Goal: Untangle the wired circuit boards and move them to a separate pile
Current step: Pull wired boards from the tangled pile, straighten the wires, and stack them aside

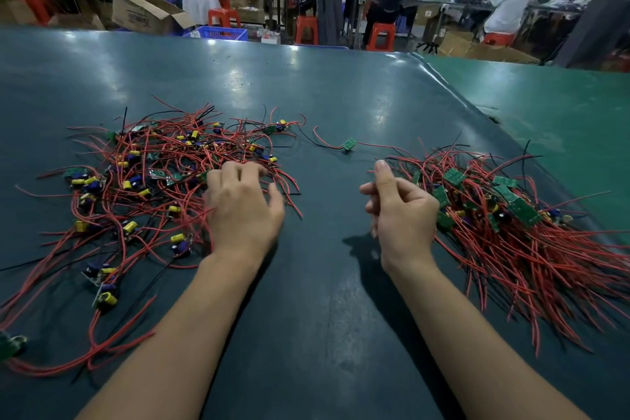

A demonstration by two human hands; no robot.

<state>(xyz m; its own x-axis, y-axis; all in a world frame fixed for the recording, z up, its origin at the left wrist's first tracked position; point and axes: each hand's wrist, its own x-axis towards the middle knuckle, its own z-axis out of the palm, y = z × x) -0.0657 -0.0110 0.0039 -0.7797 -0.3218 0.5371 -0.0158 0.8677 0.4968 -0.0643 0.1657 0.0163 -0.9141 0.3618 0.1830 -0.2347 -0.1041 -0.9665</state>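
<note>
Tangled pile point(160, 177) of wired circuit boards on left of surface point(324, 283), red leads running every way, no common axis. Left hand point(243, 206) at pile's right edge, fingers point(235, 170) spread and curled down onto wires; firm grip or not, cannot tell. Loose board point(349, 144) lies beyond both hands, between piles, leads running left-right. Right hand point(400, 211) loosely curled, apparently empty, just beside sorted pile point(511, 225). Left hand nearer next board.

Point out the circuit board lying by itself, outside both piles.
The lone green board, far side of the table between the tangled left pile and the sorted right pile, beyond both hands.
</note>
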